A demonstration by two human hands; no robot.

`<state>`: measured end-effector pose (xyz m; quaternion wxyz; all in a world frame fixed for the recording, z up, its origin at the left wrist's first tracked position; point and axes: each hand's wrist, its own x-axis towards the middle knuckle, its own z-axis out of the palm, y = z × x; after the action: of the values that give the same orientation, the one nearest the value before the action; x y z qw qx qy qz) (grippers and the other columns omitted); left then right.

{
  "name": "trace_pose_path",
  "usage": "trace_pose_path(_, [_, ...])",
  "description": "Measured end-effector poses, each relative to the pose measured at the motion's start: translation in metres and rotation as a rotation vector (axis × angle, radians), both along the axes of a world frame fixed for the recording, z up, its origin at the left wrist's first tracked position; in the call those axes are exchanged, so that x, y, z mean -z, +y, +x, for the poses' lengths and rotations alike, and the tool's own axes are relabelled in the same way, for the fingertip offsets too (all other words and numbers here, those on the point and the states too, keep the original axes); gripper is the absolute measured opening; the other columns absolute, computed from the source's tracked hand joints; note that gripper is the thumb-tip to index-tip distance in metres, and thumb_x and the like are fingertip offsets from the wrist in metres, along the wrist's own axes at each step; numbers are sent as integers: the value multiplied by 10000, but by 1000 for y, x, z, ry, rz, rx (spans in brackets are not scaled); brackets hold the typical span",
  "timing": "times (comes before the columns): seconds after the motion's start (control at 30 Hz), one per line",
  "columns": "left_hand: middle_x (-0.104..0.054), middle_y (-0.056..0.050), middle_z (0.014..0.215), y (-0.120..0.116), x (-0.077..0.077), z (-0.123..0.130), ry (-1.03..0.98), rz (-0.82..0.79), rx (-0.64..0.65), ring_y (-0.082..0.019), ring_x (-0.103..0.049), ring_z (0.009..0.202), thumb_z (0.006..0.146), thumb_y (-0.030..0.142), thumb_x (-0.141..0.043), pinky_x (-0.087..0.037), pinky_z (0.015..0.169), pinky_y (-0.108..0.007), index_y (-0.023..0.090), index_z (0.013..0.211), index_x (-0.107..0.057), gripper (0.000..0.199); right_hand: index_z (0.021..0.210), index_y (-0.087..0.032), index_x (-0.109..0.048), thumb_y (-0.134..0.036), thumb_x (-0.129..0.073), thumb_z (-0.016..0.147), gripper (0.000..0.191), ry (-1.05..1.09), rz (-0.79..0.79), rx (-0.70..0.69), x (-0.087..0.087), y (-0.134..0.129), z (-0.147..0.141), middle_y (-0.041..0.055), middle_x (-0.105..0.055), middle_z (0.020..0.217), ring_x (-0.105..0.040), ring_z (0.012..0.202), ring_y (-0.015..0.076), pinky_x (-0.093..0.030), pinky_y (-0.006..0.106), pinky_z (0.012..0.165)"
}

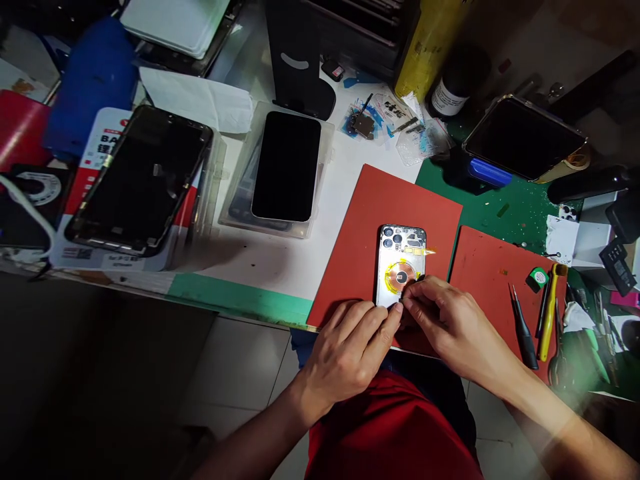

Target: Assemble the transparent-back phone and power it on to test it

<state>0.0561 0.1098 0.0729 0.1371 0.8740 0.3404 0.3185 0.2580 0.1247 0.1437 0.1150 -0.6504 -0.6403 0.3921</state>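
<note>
A smartphone without its back glass (385,257) lies on a red mat, showing a round copper coil (401,276) with a yellow rim, camera lenses at its top left and a yellow strip jutting from the right edge. My left hand (353,343) is closed at the phone's lower end, its curled fingers holding that end against the mat. Thumb and fingers of my right hand (445,313) pinch together by the phone's lower right edge, close to my left fingertips. Whatever sits in that pinch is too small and covered to make out.
On the right mat lie black tweezers (523,327), a yellow-handled brush (551,313) and a small green-topped block (537,279). To the left, a white-edged phone (287,167) rests on a plastic case, beside a dark phone screen (145,180). Another phone (524,137) is propped at back right.
</note>
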Motion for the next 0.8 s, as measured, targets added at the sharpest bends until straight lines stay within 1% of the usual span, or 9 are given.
trace_pose_path(0.17, [-753, -114, 1034, 0, -1, 1, 16, -11, 7, -256, -634, 978, 973, 89, -635, -462, 845, -407, 53, 1358, -647, 386, 920, -215, -604, -242, -516, 1056, 164, 12, -8, 6, 0, 0, 0, 31, -672, 883, -623, 686, 155, -433, 305, 627])
trace_pose_path(0.33, [-756, -104, 1027, 1, -4, 1, 26, -24, 3, -250, -640, 980, 982, 94, -621, -472, 843, -408, 56, 1340, -652, 361, 933, -217, -617, -235, -526, 1045, 145, 6, -2, 9, 0, -1, 0, 40, -687, 901, -640, 692, 163, -439, 310, 627])
trace_pose_path(0.57, [-772, -76, 985, 4, -10, 4, 48, 22, -16, -226, -665, 946, 989, 125, -627, -508, 858, -401, 66, 1314, -656, 332, 944, -213, -641, -231, -525, 1039, 150, 0, 1, 18, 0, -2, -1, 54, -693, 929, -636, 737, 178, -457, 326, 659])
trace_pose_path(0.7, [-772, -79, 972, 5, -8, 6, 28, 54, -25, -234, -661, 941, 968, 109, -648, -512, 859, -409, 41, 1283, -679, 323, 946, -210, -651, -234, -524, 1039, 159, -10, -30, 39, -2, -1, -3, 40, -691, 923, -631, 733, 166, -452, 315, 654])
trace_pose_path(0.8, [-775, -91, 973, 4, -6, 6, 22, 70, -17, -245, -650, 950, 961, 97, -657, -507, 851, -419, 20, 1262, -695, 314, 932, -213, -659, -228, -531, 1035, 165, -6, -24, 50, -4, 0, -4, 30, -696, 916, -635, 737, 158, -452, 300, 652])
